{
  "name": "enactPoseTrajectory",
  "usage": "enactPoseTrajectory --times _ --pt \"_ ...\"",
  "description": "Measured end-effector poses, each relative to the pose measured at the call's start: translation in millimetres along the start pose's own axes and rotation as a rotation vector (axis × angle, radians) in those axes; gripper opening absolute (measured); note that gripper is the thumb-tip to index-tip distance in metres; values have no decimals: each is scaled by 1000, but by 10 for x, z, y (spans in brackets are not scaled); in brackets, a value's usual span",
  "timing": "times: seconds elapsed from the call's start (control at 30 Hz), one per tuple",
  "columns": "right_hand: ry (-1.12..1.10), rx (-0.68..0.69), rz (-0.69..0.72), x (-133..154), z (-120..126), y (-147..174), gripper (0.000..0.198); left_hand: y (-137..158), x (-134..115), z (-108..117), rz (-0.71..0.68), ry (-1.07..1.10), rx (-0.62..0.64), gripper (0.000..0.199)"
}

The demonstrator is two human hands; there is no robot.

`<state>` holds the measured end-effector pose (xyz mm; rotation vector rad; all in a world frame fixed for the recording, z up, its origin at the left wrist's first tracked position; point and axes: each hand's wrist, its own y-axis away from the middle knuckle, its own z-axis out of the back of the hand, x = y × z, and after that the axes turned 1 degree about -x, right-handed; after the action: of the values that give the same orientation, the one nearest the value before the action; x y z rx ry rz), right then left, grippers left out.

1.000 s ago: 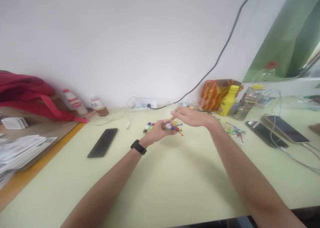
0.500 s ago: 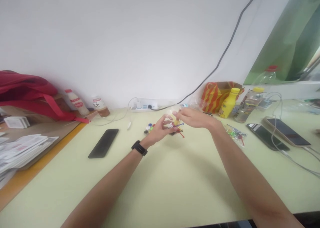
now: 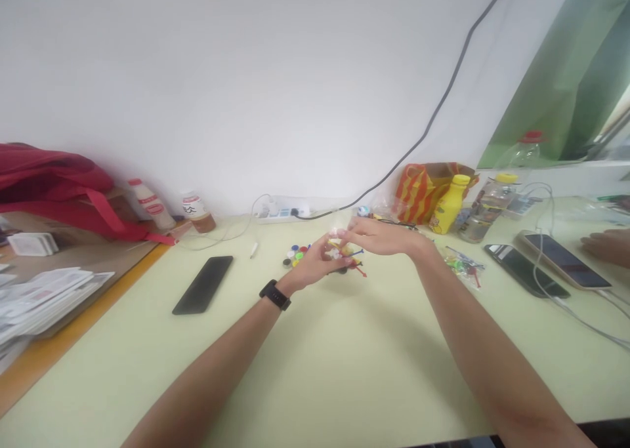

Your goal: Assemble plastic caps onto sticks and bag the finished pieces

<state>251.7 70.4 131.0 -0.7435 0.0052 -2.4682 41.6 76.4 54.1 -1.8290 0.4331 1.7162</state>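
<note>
My left hand [image 3: 312,263], with a black watch on its wrist, is closed on what looks like a clear plastic bag of small coloured parts [image 3: 353,263]. Red and blue thin pieces stick out to the right of its fingers. My right hand [image 3: 378,235] reaches in from the other side, its fingers pinched at the bag's upper part; its fingertips are partly hidden. Just left of the hands, several small coloured discs [image 3: 295,256] lie on the pale green table [image 3: 315,369].
A black phone [image 3: 203,284] lies at left. At right are a second bag of coloured parts [image 3: 462,265], two phones with cables [image 3: 566,258], a yellow bottle [image 3: 450,204] and another person's hand [image 3: 608,244]. A power strip [image 3: 283,213] stands by the wall.
Both my hands have shifted slightly, and the coloured pieces sit a little lower. More of the discs shows. Another person's hand has come into view at the right edge.
</note>
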Motion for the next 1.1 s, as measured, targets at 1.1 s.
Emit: enactPoseTrajectory --times 1.1 --pt "-72 -87 84 3 80 4 29 -25 4 13 63 153 -149 38"
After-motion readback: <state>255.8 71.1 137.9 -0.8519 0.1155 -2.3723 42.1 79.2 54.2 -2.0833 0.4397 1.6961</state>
